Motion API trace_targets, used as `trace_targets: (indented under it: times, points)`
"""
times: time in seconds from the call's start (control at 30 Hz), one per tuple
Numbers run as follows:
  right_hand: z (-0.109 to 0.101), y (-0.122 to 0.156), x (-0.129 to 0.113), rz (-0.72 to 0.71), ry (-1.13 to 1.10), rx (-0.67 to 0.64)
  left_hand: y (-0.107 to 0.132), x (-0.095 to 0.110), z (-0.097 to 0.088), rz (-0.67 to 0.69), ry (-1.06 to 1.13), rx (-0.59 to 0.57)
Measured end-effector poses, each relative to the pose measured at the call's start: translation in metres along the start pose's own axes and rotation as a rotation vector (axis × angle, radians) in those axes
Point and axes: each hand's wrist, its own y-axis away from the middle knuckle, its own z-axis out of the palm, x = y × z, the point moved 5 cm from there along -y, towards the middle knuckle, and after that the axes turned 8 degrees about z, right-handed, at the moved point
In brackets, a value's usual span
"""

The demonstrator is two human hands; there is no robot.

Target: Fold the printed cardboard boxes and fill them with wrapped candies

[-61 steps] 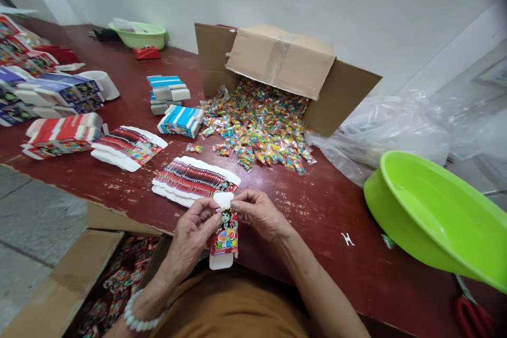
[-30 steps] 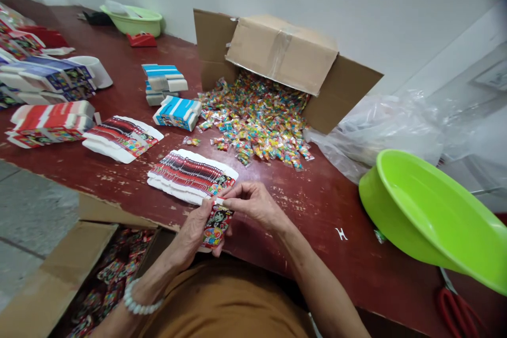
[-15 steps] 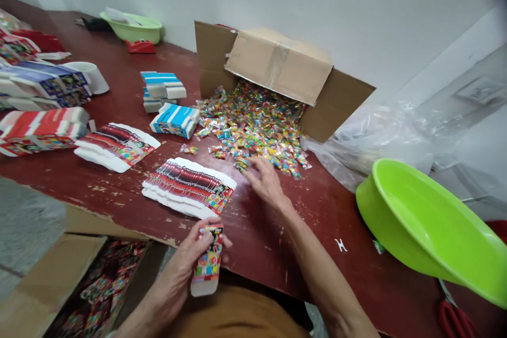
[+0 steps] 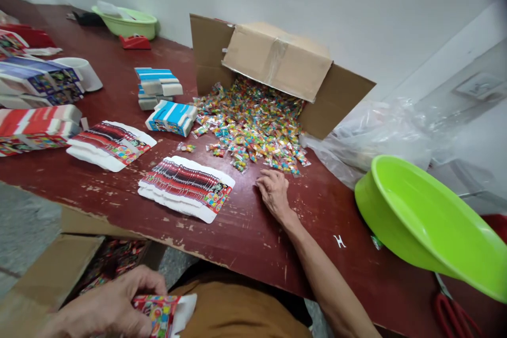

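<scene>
My left hand [image 4: 119, 301] grips a small printed candy box [image 4: 160, 312] at the bottom left, above the open carton below the table edge. A white end flap of the box sticks out to the right. My right hand [image 4: 273, 193] rests low over the table with its fingers curled in; whether anything is inside them is hidden. Just beyond it spreads a heap of small wrapped candy packets [image 4: 253, 132], spilling from a cardboard box [image 4: 279, 60] lying on its side. Left of that hand lies a fanned stack of flat red-and-black boxes [image 4: 186, 187].
A second fanned stack [image 4: 113, 142], blue-and-white box bundles [image 4: 172, 116] and red bundles [image 4: 35, 127] stand leftward. At right are a green basin [image 4: 428, 222], red-handled scissors [image 4: 451, 311] and plastic bags [image 4: 380, 132]. A floor carton [image 4: 79, 259] holds filled boxes.
My left hand has moved down and left with the candy box, turning it sideways over the floor carton. My right hand has drawn back slightly from the packets, and its fingers have curled.
</scene>
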Motion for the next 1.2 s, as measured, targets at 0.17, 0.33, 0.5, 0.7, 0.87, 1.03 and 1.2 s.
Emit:
trace_targets:
  times: [0.17,0.33,0.5,0.7,0.87,1.03,1.2]
  points:
    - [-0.030,0.000,0.000,0.240,-0.595,0.210,-0.010,0.026,0.010,0.069,-0.018,-0.073]
    - [-0.038,0.007,-0.025,0.379,-0.988,0.094,-0.031,0.081,0.046,0.222,0.249,0.055]
    - [-0.035,0.037,-0.072,0.372,-1.170,0.003,-0.052,0.116,0.081,0.356,0.384,0.063]
    - [-0.028,0.058,-0.095,0.382,-1.163,0.071,-0.061,0.124,0.096,0.410,0.415,0.072]
    - [-0.013,0.071,-0.096,0.438,-1.180,-0.011,-0.062,0.126,0.095,0.436,0.451,0.130]
    - [-0.018,0.072,-0.091,0.322,-1.084,-0.089,-0.060,0.129,0.087,0.460,0.423,0.178]
    - [-0.029,0.066,-0.084,0.168,-1.065,-0.266,-0.064,0.124,0.079,0.395,0.505,0.210]
